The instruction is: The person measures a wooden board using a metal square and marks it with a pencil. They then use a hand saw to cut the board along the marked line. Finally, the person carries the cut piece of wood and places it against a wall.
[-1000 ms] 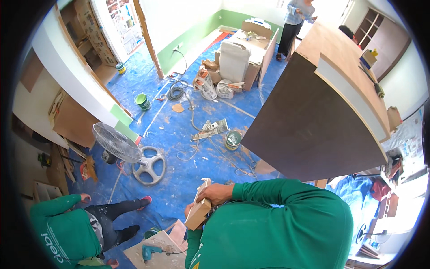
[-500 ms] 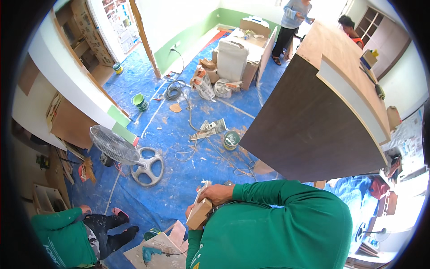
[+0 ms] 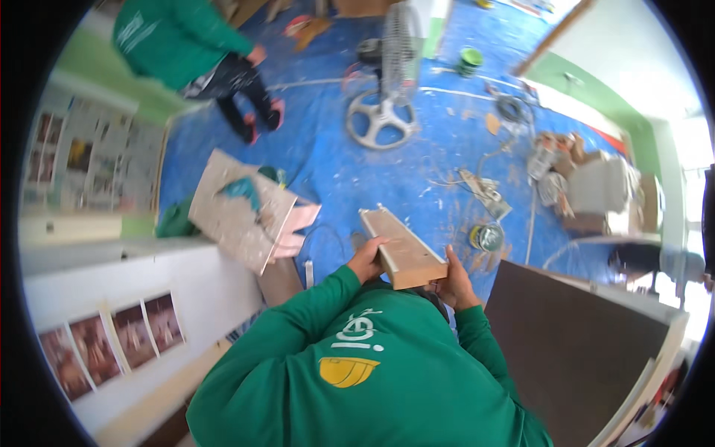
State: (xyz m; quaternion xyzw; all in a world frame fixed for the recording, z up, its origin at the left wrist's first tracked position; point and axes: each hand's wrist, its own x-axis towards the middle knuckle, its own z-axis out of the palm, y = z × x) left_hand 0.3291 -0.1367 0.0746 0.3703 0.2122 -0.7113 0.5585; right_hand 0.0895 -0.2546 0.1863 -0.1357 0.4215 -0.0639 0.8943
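In front of my chest is a short wooden board (image 3: pixel 402 249) with pale raised edges along its long sides and a thick, bare end facing me. My left hand (image 3: pixel 366 259) is closed on its left side, thumb on top. On the near right corner, my right hand (image 3: pixel 456 281) grips it with the thumb up and the fingers partly hidden beneath. Ahead to the left, apart from both hands, a teal power drill (image 3: pixel 242 191) lies on a dusty plywood-topped stand (image 3: pixel 231 223).
Blue sheeting (image 3: pixel 320 160) covers the floor. A pedestal fan (image 3: pixel 381 123) stands ahead, and a co-worker in a green top (image 3: pixel 179 45) is at far left. A paint bucket (image 3: pixel 488 237) sits right of the board. A dark panelled cabinet (image 3: pixel 573 350) is close on my right.
My view has swung left, bringing the stand and drill nearer the middle. The board, earlier seen beside my body with my arm across it, now lies in front of my chest between both hands.
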